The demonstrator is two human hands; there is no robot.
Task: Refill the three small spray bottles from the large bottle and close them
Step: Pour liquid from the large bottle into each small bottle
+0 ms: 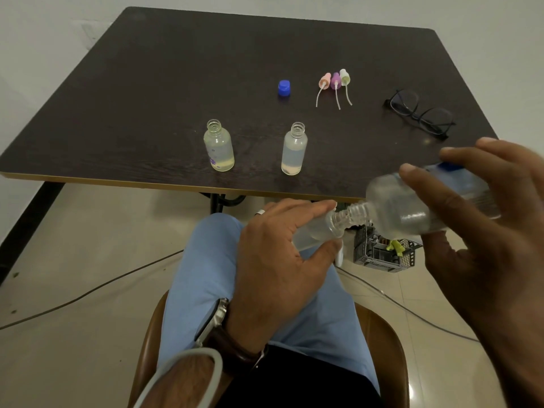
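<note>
My left hand grips a small clear spray bottle, tilted, below the table's front edge over my lap. My right hand holds the large clear bottle tipped on its side, its threaded neck meeting the small bottle's mouth. Two other small bottles stand open and upright on the dark table: one with a purple flower print at the left, one plain to its right. Both hold a little liquid at the bottom. Three spray heads, pink, purple and white, lie side by side farther back. A blue cap sits left of them.
Black-framed glasses lie on the table's right side. Under the table, on the tiled floor, are a black mesh box and cables. I sit on a brown chair, in blue trousers.
</note>
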